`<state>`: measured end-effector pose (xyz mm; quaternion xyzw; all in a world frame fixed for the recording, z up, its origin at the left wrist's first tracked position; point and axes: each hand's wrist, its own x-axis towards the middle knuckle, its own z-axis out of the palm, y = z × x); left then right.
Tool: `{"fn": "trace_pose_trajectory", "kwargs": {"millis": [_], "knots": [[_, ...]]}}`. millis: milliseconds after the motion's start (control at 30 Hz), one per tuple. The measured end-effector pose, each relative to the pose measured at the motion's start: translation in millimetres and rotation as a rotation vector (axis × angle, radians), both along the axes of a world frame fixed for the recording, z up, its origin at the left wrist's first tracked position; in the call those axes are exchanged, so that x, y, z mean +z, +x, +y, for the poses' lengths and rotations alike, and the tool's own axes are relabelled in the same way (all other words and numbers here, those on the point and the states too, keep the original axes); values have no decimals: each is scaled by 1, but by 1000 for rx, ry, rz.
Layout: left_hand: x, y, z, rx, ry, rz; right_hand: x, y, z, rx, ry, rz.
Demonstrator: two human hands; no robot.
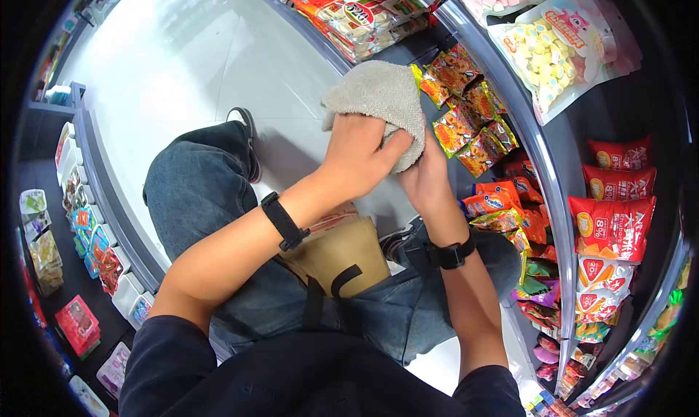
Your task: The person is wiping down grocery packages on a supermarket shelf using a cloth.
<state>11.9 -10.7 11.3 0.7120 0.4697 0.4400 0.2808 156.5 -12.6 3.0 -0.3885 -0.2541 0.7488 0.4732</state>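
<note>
A grey-beige towelling cloth (378, 89) is bunched up between my two hands, above the floor beside the lower shelf. My left hand (358, 153) is closed on its near side, with the fingertips tucked under a fold and the thumb pressed on it. At the right edge of the cloth, my right hand (426, 171) grips it from behind and below. Most of the right fingers are hidden by the cloth, and I cannot see whether anything lies inside it. Small orange snack packets (455, 129) lie on the shelf just right of my hands.
A cardboard box (342, 260) stands between my bent knees. Shelf rails (535, 148) curve along the right, with red snack bags (611, 228) and a marshmallow bag (550, 46) behind. A large orange bag (349, 13) lies at the top. Another shelf (109, 199) holds sweets on the left.
</note>
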Motion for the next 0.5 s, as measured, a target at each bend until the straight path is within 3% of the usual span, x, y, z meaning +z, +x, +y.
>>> {"fn": "trace_pose_trajectory", "kwargs": {"millis": [233,300,367,500], "knots": [[-14,2,4,31,-31,-205,-5,4,-2,32,157,-116],[-14,0,3,68,-80,-265,-5,7,0,139,393,-479],[-14,-4,4,159,-353,-301,-7,3,-4,157,428,-581],[-13,-12,9,244,-565,-414,1,-5,-12,253,560,-917]]}}
